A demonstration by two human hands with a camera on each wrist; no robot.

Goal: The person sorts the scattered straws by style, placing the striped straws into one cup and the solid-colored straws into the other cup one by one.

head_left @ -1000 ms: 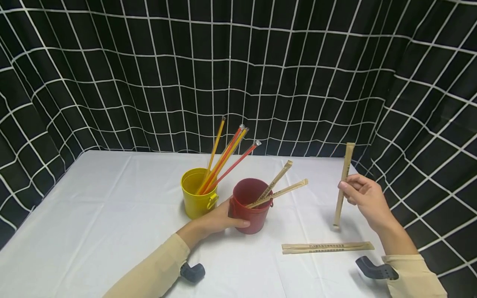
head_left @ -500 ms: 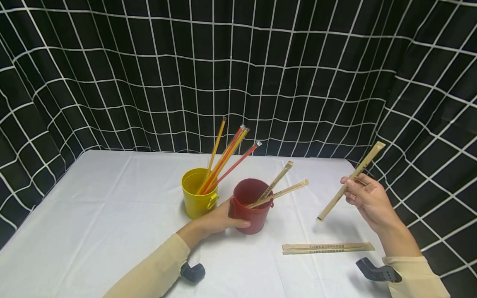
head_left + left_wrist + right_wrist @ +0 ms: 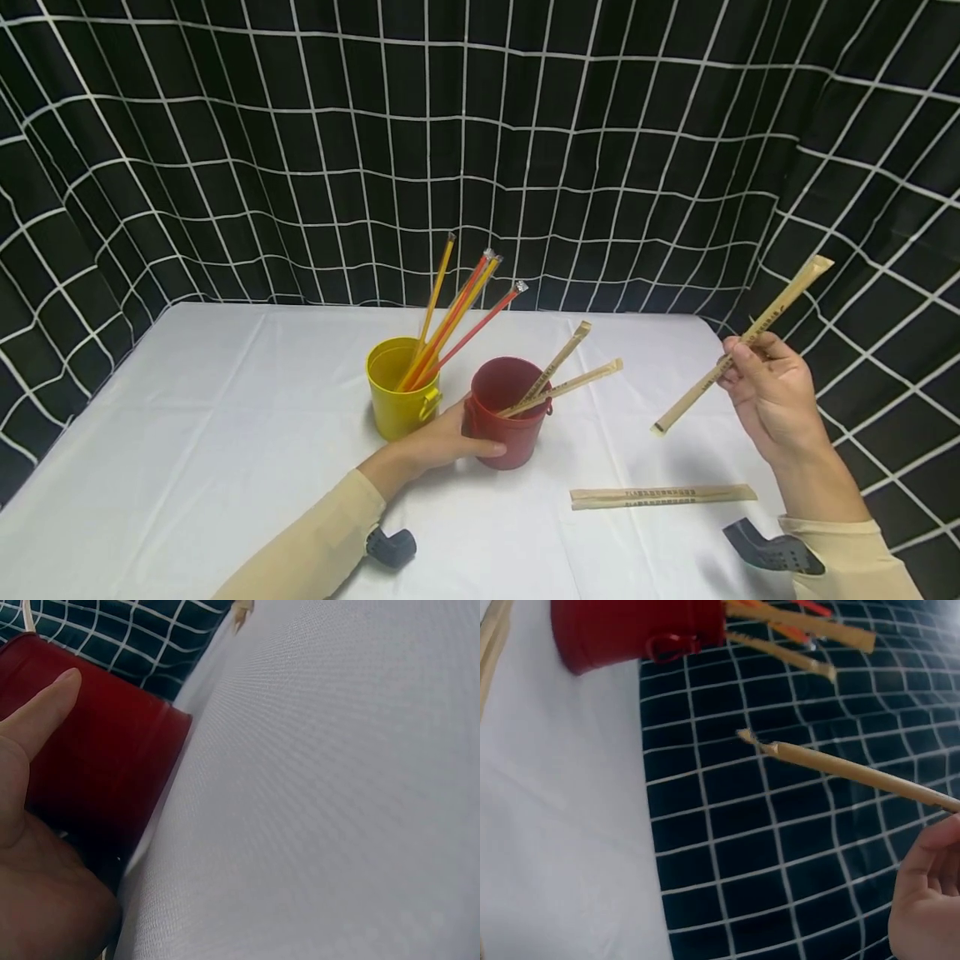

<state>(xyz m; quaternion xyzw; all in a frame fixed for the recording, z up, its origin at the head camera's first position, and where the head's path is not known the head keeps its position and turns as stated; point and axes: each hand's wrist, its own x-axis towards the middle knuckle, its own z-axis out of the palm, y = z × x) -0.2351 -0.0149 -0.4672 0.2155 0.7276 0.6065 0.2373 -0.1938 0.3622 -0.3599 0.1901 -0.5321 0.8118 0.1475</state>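
Behind both hands hangs a black curtain with a white grid [image 3: 600,125], wrapping round the back and the right side. Under the hands spreads the white tablecloth [image 3: 225,433], the largest thing within reach.

Just beyond the left hand [image 3: 438,442] stands the yellow bucket [image 3: 400,390], with long orange and yellow sticks [image 3: 450,321] fanning up and away out of it. Touching the left hand is the red bucket [image 3: 510,412], close beside the yellow one; the fingers curl round its near wall and the thumb lies flat against its side, as the left wrist view shows plainly. Two paper-wrapped chopstick pairs [image 3: 562,375] lean out of the red bucket toward the right hand's side.

Raised above the cloth, well to the right of the red bucket, the right hand [image 3: 772,400] pinches a wrapped chopstick pair [image 3: 742,343] between thumb and fingertips, gripping it near its middle. It runs slantwise: the upper end rises beyond the hand against the curtain, and the lower end points down and inward toward the red bucket, clear of the cloth and well apart from the bucket's rim.

Below the right hand, flat on the cloth, lies another wrapped chopstick pair [image 3: 663,497], lengthwise across, touched by neither hand.
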